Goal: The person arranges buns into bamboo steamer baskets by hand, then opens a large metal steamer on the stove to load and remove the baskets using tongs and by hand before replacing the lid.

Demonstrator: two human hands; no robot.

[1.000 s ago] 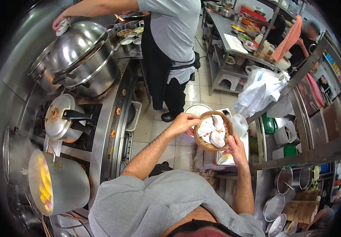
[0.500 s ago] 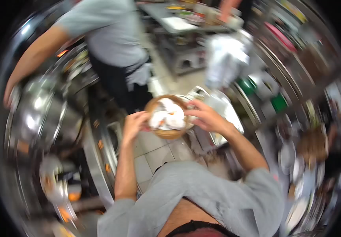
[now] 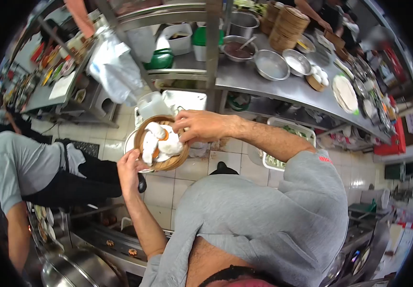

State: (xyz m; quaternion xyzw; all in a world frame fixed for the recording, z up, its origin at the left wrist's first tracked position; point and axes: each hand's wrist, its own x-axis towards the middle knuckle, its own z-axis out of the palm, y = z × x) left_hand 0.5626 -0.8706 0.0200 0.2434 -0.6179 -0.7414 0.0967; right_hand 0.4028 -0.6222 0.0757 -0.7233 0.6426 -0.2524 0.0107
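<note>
Steamer basket (image 3: 176, 161) held between your left hand (image 3: 130, 170) and right hand (image 3: 201, 126), you have turned: the cookers that filled your left side are reduced to a steel pot (image 3: 82, 270) and stove edge (image 3: 120, 248) low in view, and a steel surface (image 3: 249, 79) now spreads ahead to the right. For the work in hand, the load has come through the turn, with white buns (image 3: 169, 146) still inside, above the tiled floor (image 3: 161, 191). Both hands grip opposite sides of the rim. The surface carries bowls (image 3: 272, 64) and stacked bamboo baskets (image 3: 288, 31); a co-worker (image 3: 29, 165) in grey is at the left.
</note>
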